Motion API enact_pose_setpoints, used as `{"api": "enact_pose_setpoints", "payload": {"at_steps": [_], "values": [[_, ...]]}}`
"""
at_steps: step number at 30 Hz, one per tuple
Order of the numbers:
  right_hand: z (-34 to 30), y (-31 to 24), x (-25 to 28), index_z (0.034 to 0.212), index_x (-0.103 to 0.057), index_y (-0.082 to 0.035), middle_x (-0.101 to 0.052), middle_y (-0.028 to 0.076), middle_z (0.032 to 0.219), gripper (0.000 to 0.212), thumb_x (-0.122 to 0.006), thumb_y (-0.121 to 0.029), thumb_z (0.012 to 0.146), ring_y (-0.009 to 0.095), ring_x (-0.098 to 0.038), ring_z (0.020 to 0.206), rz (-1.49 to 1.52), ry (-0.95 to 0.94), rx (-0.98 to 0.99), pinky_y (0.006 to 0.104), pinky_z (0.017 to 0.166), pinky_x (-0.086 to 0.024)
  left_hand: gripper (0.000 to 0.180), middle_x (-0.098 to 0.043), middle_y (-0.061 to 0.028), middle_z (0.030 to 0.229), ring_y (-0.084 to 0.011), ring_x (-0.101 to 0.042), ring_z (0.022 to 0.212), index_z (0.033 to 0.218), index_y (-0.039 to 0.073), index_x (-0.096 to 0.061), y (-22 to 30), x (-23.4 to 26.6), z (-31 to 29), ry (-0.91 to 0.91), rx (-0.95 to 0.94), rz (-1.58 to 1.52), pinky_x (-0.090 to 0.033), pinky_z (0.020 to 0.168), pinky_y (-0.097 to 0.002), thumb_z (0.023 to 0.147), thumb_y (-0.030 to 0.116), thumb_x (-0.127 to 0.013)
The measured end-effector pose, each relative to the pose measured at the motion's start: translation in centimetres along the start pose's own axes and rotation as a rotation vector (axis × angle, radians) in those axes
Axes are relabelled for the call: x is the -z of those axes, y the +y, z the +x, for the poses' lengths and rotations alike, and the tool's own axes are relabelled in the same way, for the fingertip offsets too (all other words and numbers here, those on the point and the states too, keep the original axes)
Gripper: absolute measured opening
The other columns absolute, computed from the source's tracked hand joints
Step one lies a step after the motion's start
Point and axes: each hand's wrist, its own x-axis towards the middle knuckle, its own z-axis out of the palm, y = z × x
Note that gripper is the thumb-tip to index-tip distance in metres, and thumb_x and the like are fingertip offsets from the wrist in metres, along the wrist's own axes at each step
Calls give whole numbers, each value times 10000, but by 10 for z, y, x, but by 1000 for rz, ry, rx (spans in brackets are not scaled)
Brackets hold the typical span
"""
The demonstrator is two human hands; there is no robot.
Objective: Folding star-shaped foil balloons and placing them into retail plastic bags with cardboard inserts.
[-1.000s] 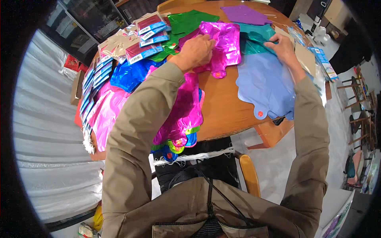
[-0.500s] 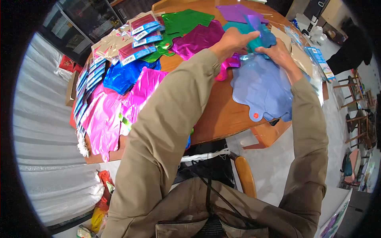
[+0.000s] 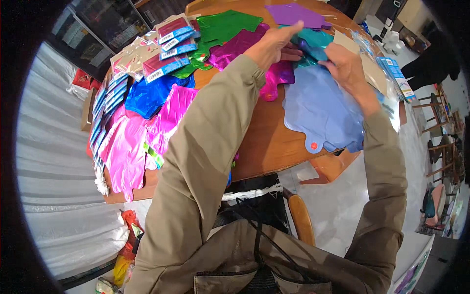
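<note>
Flat foil balloons lie spread over a wooden table. At the far side, my right hand (image 3: 344,69) is closed on the edge of a teal foil balloon (image 3: 316,39), its fingers curled over the sheet. My left hand (image 3: 274,45) is beside the same foil with the thumb raised and the fingers stretched out, nothing gripped in them. Under and near my right wrist lies a pale blue foil balloon stack (image 3: 320,108) with a red dot on its tab. Magenta foil (image 3: 240,49) stretches beneath my left hand, and a purple foil stack (image 3: 293,15) lies just beyond both hands.
Green foil (image 3: 227,27), blue foil (image 3: 149,98) and pink foil (image 3: 125,157) cover the left of the table (image 3: 264,142). Labelled flat packets (image 3: 169,61) are piled at the far left. A blue-and-white package (image 3: 394,73) lies at the right edge. A chair (image 3: 301,218) stands close in front.
My left hand has let go of the raised bluish foil and opened. The foil has come down flatter, and my right hand has turned and moved slightly, still holding its edge.
</note>
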Motion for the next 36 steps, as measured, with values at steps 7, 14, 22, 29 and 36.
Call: {"api": "enact_pose_setpoints", "payload": {"at_steps": [7,14,22,29,36], "values": [[-19,-41,16,1195,-740,-78,-718,34,1289,206,-722,-113,993,214,-675,1047,-206,-87,73,352,866,-540,290,-778,-141,979,-227,-778,867,1163,-45,-733,-9,45,-3,-171,-217,142,-666,771,-327,955,107,-864],[-35,-64,33,1303,-707,22,-702,136,1402,360,-765,-222,1044,254,-697,1214,941,413,-1030,367,1006,-587,238,-803,-110,1028,-176,-764,830,1129,-13,-753,11,41,-85,-254,-349,29,-649,786,-289,915,-26,-858],[-11,-108,43,1329,-676,59,-751,184,1279,495,-840,-288,1016,229,-744,1109,1562,139,-1053,363,964,-624,288,-801,-95,983,-156,-745,777,1129,-30,-762,14,45,-157,-305,-412,-3,-619,732,-258,869,-37,-887],[7,-151,45,1231,-728,22,-781,126,1162,372,-873,-213,981,151,-744,961,1562,268,-1043,269,844,-614,318,-800,-86,1008,-149,-742,789,1181,-11,-757,16,75,-227,-300,-431,9,-618,732,-258,892,8,-888],[18,-185,62,1145,-762,16,-785,62,988,280,-875,-171,971,101,-705,797,1121,145,-861,201,732,-569,285,-796,-70,966,-116,-733,783,1170,-27,-778,33,123,-276,4,-407,-47,-587,689,-234,930,88,-880]]}}
